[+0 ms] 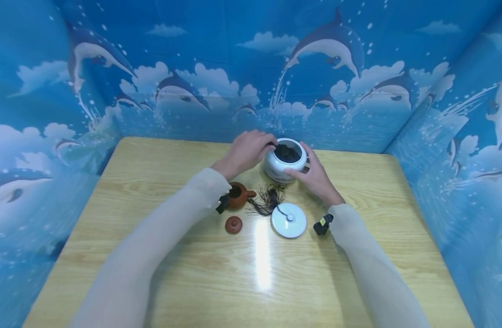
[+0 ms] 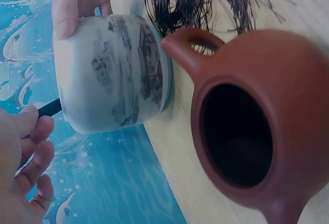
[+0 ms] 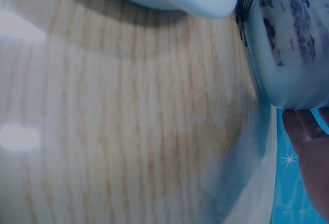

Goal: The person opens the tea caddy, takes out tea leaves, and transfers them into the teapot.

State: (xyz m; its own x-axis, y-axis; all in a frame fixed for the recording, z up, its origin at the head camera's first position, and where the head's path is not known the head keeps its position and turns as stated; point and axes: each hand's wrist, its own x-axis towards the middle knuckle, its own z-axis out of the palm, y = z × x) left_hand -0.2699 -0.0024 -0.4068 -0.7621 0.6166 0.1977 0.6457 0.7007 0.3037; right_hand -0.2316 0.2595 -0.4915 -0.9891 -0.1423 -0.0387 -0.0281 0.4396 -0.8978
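A white porcelain jar (image 1: pixel 276 172) with a grey painted pattern stands near the table's back edge, its mouth uncovered. Dark, leafy stuff (image 1: pixel 286 155) lies inside it. My right hand (image 1: pixel 317 180) holds the jar from the right side, thumb at the front and fingers behind. At the left of the rim, my left hand (image 1: pixel 251 149) pinches a thin black handle (image 2: pixel 50 108) between thumb and forefinger. The handle's far end is hidden by the jar. Just below my left wrist sits a reddish-brown clay teapot (image 2: pixel 298 95), its top opening uncovered.
A small brown teapot lid (image 1: pixel 233 225) lies in front of the teapot. Right of it is a white round lid (image 1: pixel 284 226) with a knob. Dark stringy strands (image 1: pixel 270 197) spread between teapot and white lid. A dolphin-print curtain (image 1: pixel 218 59) rises behind the wooden table (image 1: pixel 201 282).
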